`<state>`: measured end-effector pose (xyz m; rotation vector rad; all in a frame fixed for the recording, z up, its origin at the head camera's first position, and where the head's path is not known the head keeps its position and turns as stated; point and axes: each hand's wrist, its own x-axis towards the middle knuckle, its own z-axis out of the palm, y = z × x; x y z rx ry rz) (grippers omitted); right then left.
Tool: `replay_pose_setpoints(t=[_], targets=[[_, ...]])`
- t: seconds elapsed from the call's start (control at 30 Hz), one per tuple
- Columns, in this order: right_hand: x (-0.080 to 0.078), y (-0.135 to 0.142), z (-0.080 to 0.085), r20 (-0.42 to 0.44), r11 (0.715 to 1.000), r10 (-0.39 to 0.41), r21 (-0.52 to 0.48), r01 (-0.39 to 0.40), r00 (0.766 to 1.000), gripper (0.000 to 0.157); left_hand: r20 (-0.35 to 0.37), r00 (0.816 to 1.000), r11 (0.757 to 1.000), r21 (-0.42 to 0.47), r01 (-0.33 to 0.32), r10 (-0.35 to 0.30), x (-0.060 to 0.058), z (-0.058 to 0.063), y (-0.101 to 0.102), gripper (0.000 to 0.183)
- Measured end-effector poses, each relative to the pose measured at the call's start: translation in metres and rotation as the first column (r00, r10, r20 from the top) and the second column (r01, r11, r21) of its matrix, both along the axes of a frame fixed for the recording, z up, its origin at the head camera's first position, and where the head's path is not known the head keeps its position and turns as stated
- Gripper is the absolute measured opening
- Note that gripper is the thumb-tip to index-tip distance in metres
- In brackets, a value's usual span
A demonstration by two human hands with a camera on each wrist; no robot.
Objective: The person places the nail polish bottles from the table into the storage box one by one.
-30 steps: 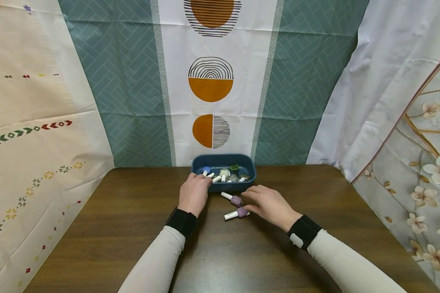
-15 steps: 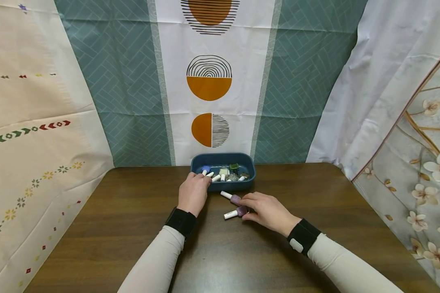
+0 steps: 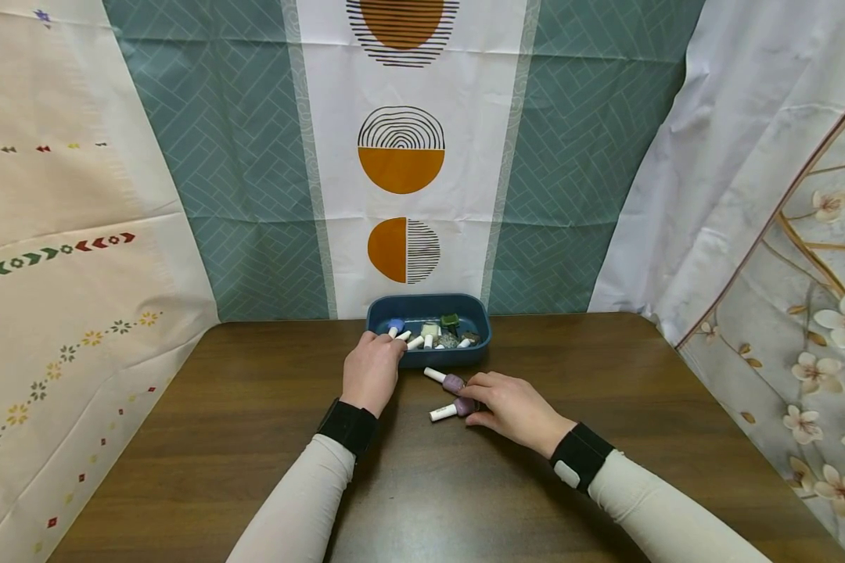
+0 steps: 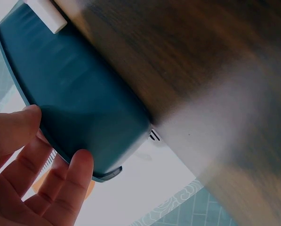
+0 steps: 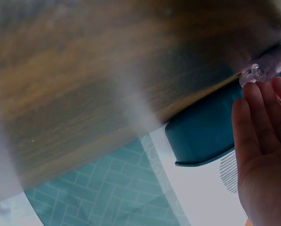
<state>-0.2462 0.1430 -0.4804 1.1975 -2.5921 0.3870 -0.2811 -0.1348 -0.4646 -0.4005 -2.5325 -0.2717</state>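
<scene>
A dark blue plastic bin (image 3: 440, 359) stands at the table's back edge, holding several nail polish bottles (image 3: 429, 331). My left hand (image 3: 372, 371) grips its front-left rim; in the left wrist view the thumb (image 4: 33, 113) lies at the rim and other fingers reach behind it. Two purple nail polish bottles with white caps lie in front: a farther one (image 3: 454, 383) and a nearer one (image 3: 462, 407). Over their right ends is my right hand (image 3: 510, 407), its fingertips at the glass. In the right wrist view its fingers (image 5: 247, 125) extend fairly straight beside a bottle (image 5: 272, 66).
The brown wooden table (image 3: 253, 438) spreads out on both sides of the arms. Patterned cloth (image 3: 408, 180) hangs behind the bin, and a floral cloth (image 3: 803, 375) borders the right side.
My right hand has shifted slightly left and lower, bringing its fingers over the ends of the two purple bottles. The left hand has stayed at the bin's rim.
</scene>
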Motion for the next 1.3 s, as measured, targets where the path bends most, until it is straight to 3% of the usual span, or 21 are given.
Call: replay_pose_setpoints(t=[1.0, 1.3], targets=[[0.0033, -0.0088, 0.0016, 0.011, 0.998, -0.046, 0.045, 0.045, 0.999, 0.022, 0.049, 0.999, 1.000, -0.004, -0.014, 0.014, 0.0013, 0.0007, 0.0005, 0.012], [0.0065, -0.0068, 0.0052, -0.036, 0.999, -0.037, 0.026, 0.037, 0.999, 0.024, 0.058, 0.998, 1.000, -0.001, -0.011, 0.011, 0.0008, 0.0020, 0.0002, 0.013]])
